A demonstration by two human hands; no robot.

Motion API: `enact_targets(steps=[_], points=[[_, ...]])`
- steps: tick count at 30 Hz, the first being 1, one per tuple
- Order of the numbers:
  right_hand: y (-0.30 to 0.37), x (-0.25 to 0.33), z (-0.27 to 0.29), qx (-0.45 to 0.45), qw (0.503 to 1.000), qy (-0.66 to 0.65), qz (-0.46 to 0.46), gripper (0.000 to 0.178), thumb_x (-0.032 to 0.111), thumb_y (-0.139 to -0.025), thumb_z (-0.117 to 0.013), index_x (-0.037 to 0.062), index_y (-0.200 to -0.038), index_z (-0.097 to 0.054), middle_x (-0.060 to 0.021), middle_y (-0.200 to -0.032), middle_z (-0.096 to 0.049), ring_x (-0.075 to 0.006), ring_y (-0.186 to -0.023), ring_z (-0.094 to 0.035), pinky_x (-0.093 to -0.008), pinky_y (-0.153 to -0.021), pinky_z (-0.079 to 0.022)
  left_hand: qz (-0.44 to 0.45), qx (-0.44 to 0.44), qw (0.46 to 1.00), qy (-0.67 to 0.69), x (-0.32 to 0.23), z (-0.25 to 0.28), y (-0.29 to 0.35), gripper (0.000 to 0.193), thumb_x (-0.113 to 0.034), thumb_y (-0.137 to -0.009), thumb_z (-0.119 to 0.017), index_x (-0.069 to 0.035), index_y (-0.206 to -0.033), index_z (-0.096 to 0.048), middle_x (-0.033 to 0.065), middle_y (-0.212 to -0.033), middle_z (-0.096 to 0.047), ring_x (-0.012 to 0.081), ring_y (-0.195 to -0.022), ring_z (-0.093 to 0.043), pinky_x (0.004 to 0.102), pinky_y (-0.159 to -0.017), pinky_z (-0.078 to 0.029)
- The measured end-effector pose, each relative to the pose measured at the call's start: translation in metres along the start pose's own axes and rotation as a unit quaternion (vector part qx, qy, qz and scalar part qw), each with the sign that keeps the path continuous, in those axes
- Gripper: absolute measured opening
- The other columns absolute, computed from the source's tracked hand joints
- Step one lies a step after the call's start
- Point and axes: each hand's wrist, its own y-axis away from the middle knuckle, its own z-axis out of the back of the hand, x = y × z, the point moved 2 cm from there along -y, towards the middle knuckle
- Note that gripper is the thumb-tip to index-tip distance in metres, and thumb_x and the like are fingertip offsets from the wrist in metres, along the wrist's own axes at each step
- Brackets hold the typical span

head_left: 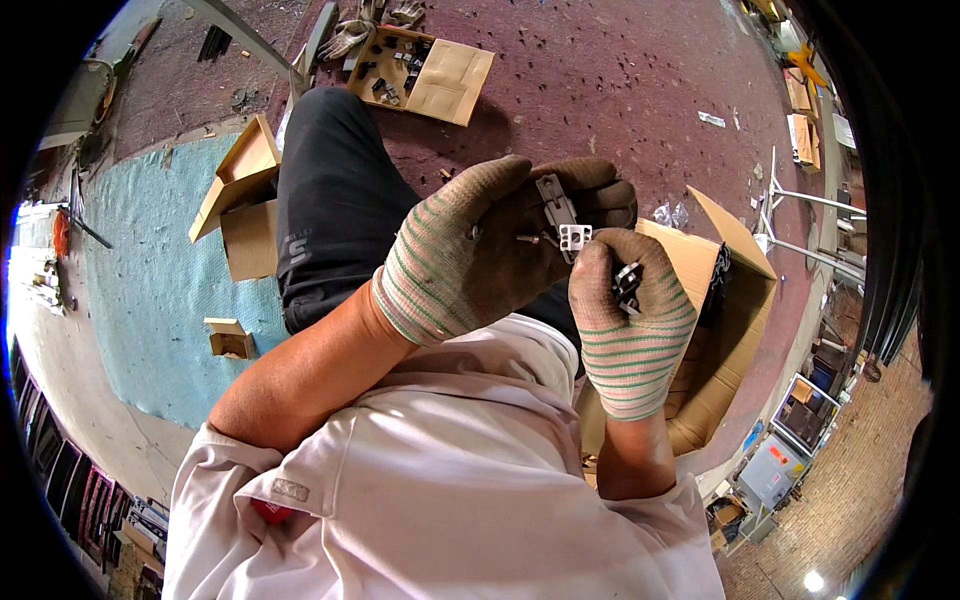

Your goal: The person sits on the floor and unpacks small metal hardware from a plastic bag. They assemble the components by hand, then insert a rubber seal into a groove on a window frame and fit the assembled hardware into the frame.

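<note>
Both hands wear brown-palmed knit gloves with green-striped cuffs and meet in front of my lap. My left hand [490,245] is turned palm up and cupped around a grey metal bracket [556,203], long and hinge-like, lying across its fingers. A small screw-like metal piece [530,239] rests on the same palm. My right hand [640,300] is curled, its fingertips at a small silvery plate with holes [575,238] at the bracket's near end. Several small black parts with shiny metal bits [627,282] sit in the right hand's curl. The right fingertips are partly hidden.
An open cardboard box [735,370] stands at my right, black pieces at its edge. Ahead, a shallow carton [450,85] holds small black and metal parts, beside work gloves [348,38]. Cardboard pieces [250,235] lie on a blue-green mat [140,290] at left. Dark bits dot the reddish floor.
</note>
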Motion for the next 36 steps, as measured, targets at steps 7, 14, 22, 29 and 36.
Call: enact_targets(steps=[7,14,22,29,36], points=[[-0.004,-0.002,0.003,-0.015,0.999,0.004,0.032,0.006,0.006,-0.089,-0.071,0.0042,-0.094,-0.069,-0.0053,-0.077,-0.067,-0.0093,-0.064,-0.06,-0.0261,-0.062,-0.051,0.012,0.001,1.0,-0.016,-0.001,0.001,0.0,0.063,-0.037,-0.105,-0.039,0.006,-0.151,-0.033,0.0211,-0.154,-0.042,0.0311,-0.142,-0.042,0.0436,-0.12,-0.03],[-0.006,-0.004,0.005,-0.046,0.996,0.05,0.066,0.007,0.006,-0.088,-0.072,0.0041,-0.094,-0.069,-0.0078,-0.08,-0.068,-0.0151,-0.066,-0.063,-0.0285,-0.064,-0.052,0.018,0.016,0.996,-0.08,0.0,0.005,0.0,0.06,-0.035,-0.106,-0.039,0.006,-0.15,-0.036,0.0192,-0.151,-0.046,0.0277,-0.138,-0.047,0.0411,-0.118,-0.032],[-0.018,-0.001,0.016,-0.054,0.978,0.142,0.14,0.009,0.009,-0.087,-0.074,0.0041,-0.093,-0.069,-0.011,-0.083,-0.069,-0.0246,-0.066,-0.066,-0.0332,-0.065,-0.054,0.008,0.023,0.975,-0.222,0.005,0.029,0.005,0.043,-0.03,-0.106,-0.047,-0.003,-0.138,-0.053,0.0123,-0.136,-0.061,0.024,-0.127,-0.056,0.0389,-0.113,-0.04],[-0.025,-0.008,0.022,0.007,0.97,0.155,0.188,0.013,0.009,-0.085,-0.075,0.0062,-0.096,-0.068,-0.0101,-0.085,-0.069,-0.027,-0.067,-0.066,-0.0353,-0.063,-0.053,0.11,-0.049,0.987,-0.102,0.003,0.025,0.002,0.043,-0.038,-0.104,-0.052,-0.001,-0.123,-0.064,0.0144,-0.115,-0.069,0.0277,-0.102,-0.067,0.0394,-0.09,-0.054],[-0.026,-0.007,0.022,0.094,0.948,0.203,0.225,0.02,0.004,-0.082,-0.077,0.0064,-0.1,-0.07,-0.0106,-0.088,-0.069,-0.0259,-0.073,-0.068,-0.034,-0.067,-0.054,0.123,-0.079,0.975,-0.167,0.008,0.03,0.0,0.046,-0.044,-0.103,-0.052,-0.001,-0.104,-0.068,0.0129,-0.086,-0.069,0.0243,-0.074,-0.065,0.0343,-0.069,-0.053]])
